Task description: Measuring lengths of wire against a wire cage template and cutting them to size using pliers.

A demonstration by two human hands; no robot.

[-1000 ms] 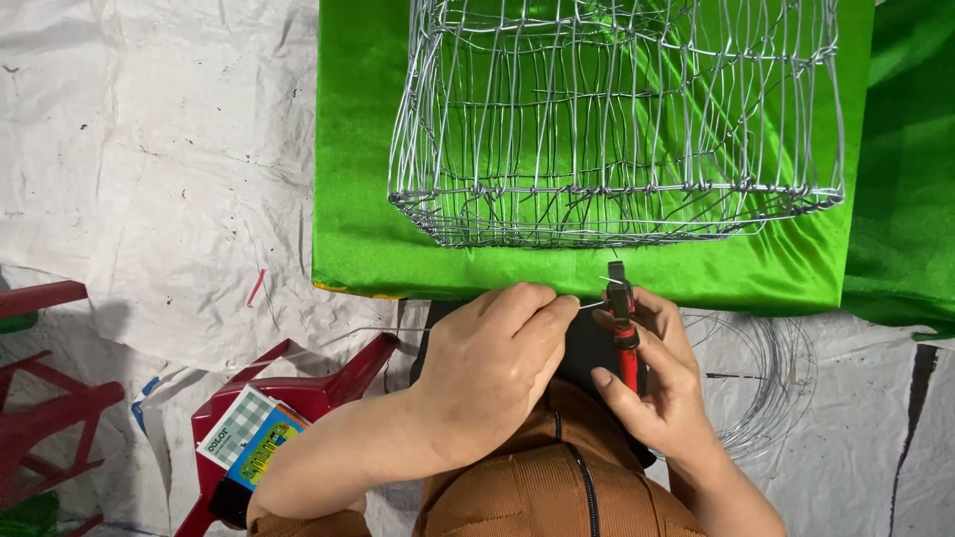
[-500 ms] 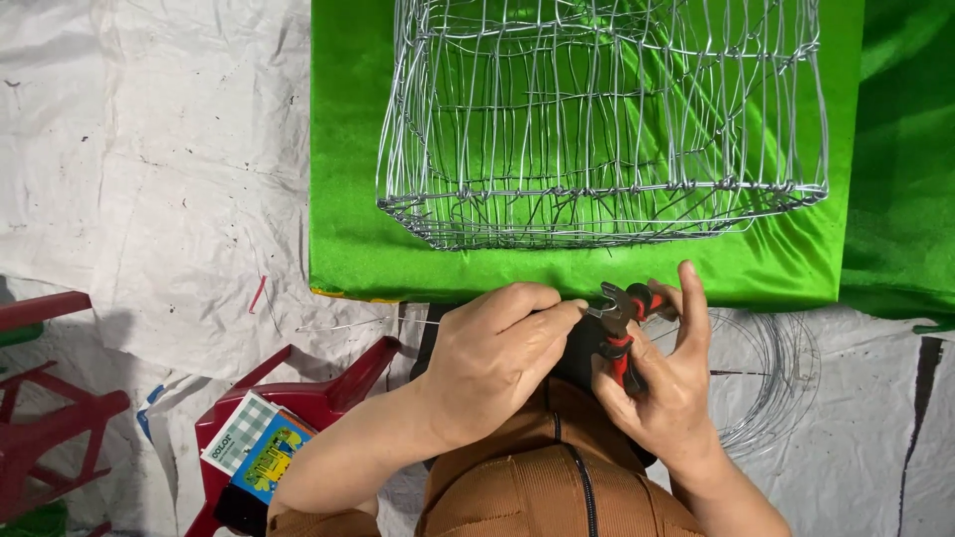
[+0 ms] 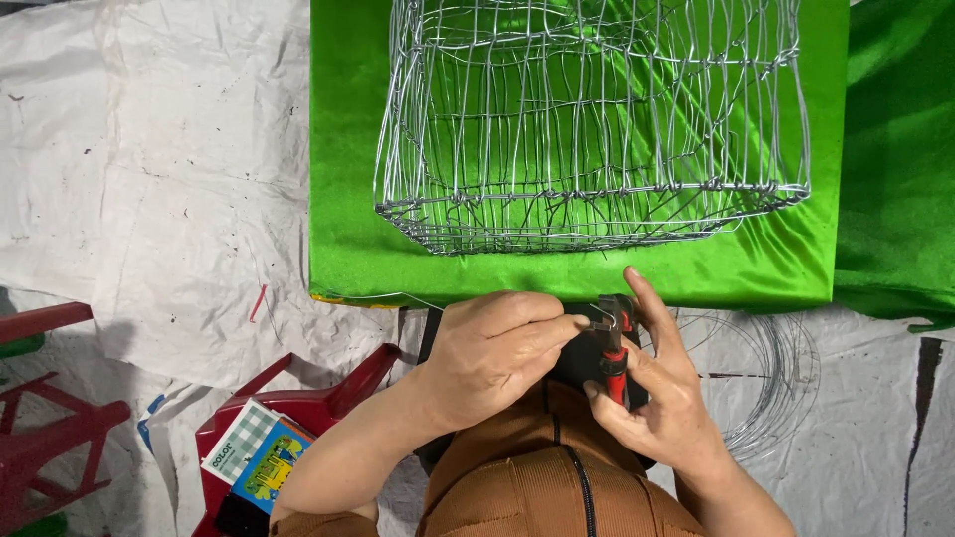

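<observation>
Since a moment ago the pliers (image 3: 612, 343) have swung from pointing sideways to standing more upright in the right hand (image 3: 662, 398), and the two hands have drawn a little closer below the front edge of the green cloth (image 3: 348, 249). Far to the left of that cloth, red plastic furniture (image 3: 50, 418) stands on the white sheet (image 3: 149, 179) that covers the floor. Nearer the cloth's front left corner is a red stool (image 3: 328, 393), and on it lie a checked card and a bright blue and yellow packet (image 3: 264, 467). A small red scrap (image 3: 258, 303) lies on the sheet just left of the cloth. On the cloth itself sits a wire cage (image 3: 587, 129) of thin silver mesh, its lower rim near the cloth's front edge. Just below that edge the left hand (image 3: 487, 353) is curled, with its fingertips pinched at the nose of the pliers; what it pinches there is too fine to tell. The right hand is closed around the red and black handles of the pliers, with its forefinger stretched up along them toward the cloth. Below the cloth's right part, a coil of bare wire (image 3: 766, 378) lies on the sheet beside the right hand.
</observation>
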